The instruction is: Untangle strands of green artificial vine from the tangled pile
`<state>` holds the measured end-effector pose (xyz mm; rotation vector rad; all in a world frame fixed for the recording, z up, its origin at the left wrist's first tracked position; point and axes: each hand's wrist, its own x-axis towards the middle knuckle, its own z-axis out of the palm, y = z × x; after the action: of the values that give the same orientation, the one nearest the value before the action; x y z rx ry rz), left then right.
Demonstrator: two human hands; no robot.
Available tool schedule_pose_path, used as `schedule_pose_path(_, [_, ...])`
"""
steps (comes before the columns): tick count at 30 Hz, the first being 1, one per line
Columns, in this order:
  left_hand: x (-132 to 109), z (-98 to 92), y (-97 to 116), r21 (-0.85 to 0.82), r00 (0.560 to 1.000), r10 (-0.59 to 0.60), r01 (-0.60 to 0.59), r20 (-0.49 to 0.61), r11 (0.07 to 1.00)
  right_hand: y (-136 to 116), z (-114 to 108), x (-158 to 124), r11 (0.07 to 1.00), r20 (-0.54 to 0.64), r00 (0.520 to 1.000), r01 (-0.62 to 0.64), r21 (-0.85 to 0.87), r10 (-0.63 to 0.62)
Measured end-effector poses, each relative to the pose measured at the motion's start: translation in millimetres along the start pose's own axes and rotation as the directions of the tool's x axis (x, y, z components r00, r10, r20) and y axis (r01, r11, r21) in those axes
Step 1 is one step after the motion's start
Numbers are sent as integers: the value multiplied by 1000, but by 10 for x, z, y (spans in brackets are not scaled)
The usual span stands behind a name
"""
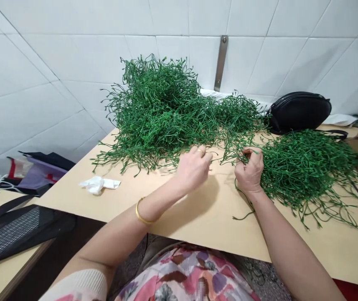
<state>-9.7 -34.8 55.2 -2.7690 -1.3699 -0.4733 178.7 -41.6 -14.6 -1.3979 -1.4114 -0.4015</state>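
Note:
Two heaps of thin green plastic plant sprigs lie on a tan table [197, 217]: a tall heap [160, 108] at the back left and a flatter heap [307, 171] on the right. My left hand [194, 168] is closed in a pinch at the near edge of the tall heap, a ring on one finger and a gold bangle on the wrist. My right hand [250, 170] is closed on green sprigs [238, 154] at the left edge of the flatter heap. A loose strand trails below that wrist.
A crumpled white tissue [99, 184] lies on the table's left part. A black zipped bag [298, 110] sits at the back right against the white tiled wall. To the left, a lower table holds a black mesh bag [16, 230] and folded coloured bags [37, 171].

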Motion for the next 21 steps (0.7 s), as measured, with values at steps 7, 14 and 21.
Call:
schedule_pose_path(7, [-79,371,299,-755,753,51,653,656,60,-31,1,6,1000,9,1000,-20,-2,20])
schedule_pose_path(14, [280,217,217,-757,899,-119,276,421,-592,-28,-17,-19,957,117,968,239,-165,-222])
schedule_pose_path(21, [657,-155,145,-955,980,-193,-15,45,-296,-11,-28,25,953,210,958,234,-191,-193])
